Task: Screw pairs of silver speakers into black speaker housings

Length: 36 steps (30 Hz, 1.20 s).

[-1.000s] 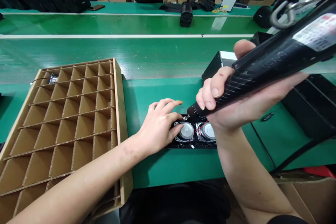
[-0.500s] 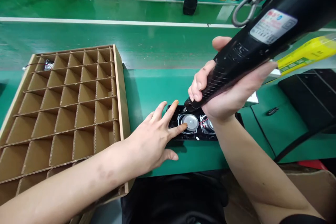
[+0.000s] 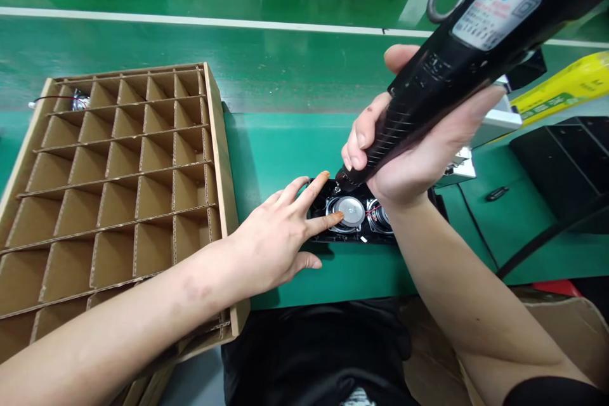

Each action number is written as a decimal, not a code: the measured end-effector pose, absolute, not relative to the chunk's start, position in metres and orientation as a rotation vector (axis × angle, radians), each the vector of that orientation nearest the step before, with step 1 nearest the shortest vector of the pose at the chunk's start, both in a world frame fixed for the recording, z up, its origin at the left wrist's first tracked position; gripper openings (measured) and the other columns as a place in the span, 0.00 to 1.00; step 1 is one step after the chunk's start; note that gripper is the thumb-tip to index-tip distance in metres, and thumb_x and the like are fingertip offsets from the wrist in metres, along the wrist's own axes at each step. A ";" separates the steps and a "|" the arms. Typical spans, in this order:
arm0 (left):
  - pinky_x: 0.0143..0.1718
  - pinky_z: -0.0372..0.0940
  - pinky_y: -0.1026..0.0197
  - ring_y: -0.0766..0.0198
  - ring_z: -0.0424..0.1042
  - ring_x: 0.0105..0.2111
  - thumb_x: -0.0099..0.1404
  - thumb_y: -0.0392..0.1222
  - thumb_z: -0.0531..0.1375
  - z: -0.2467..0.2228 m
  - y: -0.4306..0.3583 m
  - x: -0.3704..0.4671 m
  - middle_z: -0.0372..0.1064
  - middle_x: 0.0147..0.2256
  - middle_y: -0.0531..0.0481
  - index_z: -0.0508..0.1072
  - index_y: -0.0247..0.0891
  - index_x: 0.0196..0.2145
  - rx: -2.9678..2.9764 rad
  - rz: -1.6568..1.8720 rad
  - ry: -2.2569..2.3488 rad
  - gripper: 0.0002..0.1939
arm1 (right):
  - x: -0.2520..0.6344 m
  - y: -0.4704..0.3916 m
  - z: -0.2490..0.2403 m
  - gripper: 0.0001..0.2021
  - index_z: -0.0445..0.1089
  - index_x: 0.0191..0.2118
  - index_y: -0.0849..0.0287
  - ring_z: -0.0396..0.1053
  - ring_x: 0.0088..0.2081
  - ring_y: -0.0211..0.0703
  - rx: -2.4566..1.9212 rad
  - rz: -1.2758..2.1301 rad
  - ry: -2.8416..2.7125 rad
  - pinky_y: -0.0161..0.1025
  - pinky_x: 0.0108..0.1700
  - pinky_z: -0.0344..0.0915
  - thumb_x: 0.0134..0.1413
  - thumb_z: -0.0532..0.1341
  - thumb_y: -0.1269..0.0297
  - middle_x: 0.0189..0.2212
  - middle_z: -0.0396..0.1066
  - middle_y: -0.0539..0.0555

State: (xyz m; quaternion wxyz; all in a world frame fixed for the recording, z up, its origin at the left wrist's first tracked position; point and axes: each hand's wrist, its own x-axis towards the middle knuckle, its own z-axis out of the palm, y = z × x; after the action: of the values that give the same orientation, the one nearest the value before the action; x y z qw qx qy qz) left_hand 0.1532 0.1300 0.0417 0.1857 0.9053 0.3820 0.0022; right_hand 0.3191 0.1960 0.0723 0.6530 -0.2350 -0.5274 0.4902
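A black speaker housing (image 3: 328, 236) lies on the green bench, with a round speaker driver (image 3: 352, 210) and a second driver (image 3: 380, 219) set in it. Red wire runs between the two. My left hand (image 3: 285, 235) rests on the housing's left end, fingers spread, one fingertip on the nearer driver's face. My right hand (image 3: 404, 152) is wrapped round a black electric screwdriver (image 3: 428, 89), tilted with its tip down at the housing's upper edge, beside the left driver's corner. The second driver is partly hidden behind my right wrist.
On the left stands a cardboard divider box (image 3: 223, 158) with one driver (image 3: 80, 100) in a far cell. To the right are a white device (image 3: 461, 168), a yellow packet (image 3: 566, 89), black boxes (image 3: 566, 171) and a black cable (image 3: 547, 247). A metal ring (image 3: 442, 6) hangs by the screwdriver.
The view has shifted slightly, so the bench things sit a little higher in it. Both hands keep their places, the screwdriver tip still at the housing's corner. The person across the bench has left view.
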 end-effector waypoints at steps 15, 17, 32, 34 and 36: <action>0.68 0.56 0.35 0.34 0.51 0.70 0.73 0.50 0.58 0.039 0.134 0.158 0.44 0.71 0.32 0.68 0.49 0.66 2.605 0.119 1.094 0.25 | 0.318 0.206 0.046 0.30 0.70 0.46 0.56 0.59 0.14 0.35 -0.343 1.228 -1.274 0.33 0.14 0.55 0.60 0.57 0.31 0.19 0.66 0.46; 0.68 0.56 0.35 0.34 0.51 0.70 0.73 0.50 0.58 0.039 0.134 0.157 0.46 0.71 0.33 0.68 0.49 0.65 2.602 0.121 1.093 0.25 | 0.318 0.206 0.045 0.30 0.69 0.45 0.57 0.59 0.14 0.35 -0.334 1.250 -1.268 0.33 0.13 0.55 0.59 0.57 0.31 0.19 0.66 0.46; 0.64 0.60 0.31 0.32 0.53 0.69 0.71 0.46 0.60 0.038 0.130 0.157 0.44 0.72 0.32 0.70 0.49 0.64 2.606 0.163 1.127 0.25 | 0.319 0.207 0.040 0.30 0.66 0.54 0.56 0.60 0.17 0.35 -0.336 1.274 -1.297 0.34 0.16 0.57 0.64 0.51 0.34 0.23 0.66 0.46; 0.62 0.61 0.28 0.29 0.53 0.68 0.70 0.44 0.61 0.037 0.128 0.155 0.43 0.72 0.31 0.69 0.49 0.64 2.645 0.166 1.128 0.26 | 0.327 0.204 0.056 0.30 0.65 0.56 0.56 0.61 0.17 0.35 -0.352 1.273 -1.253 0.35 0.17 0.58 0.63 0.54 0.35 0.24 0.67 0.46; 0.61 0.62 0.26 0.26 0.52 0.68 0.68 0.44 0.62 0.039 0.127 0.156 0.44 0.71 0.30 0.69 0.47 0.64 2.688 0.172 1.120 0.27 | 0.343 0.196 0.082 0.30 0.65 0.55 0.55 0.61 0.17 0.36 -0.396 1.236 -1.183 0.36 0.17 0.57 0.60 0.57 0.34 0.24 0.68 0.46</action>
State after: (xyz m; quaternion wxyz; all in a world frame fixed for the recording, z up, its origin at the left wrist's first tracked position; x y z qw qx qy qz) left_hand 0.1560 0.1268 0.0387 0.1122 0.9156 0.3816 0.0586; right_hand 0.3431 0.1959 0.0819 0.6386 -0.1735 -0.5185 0.5415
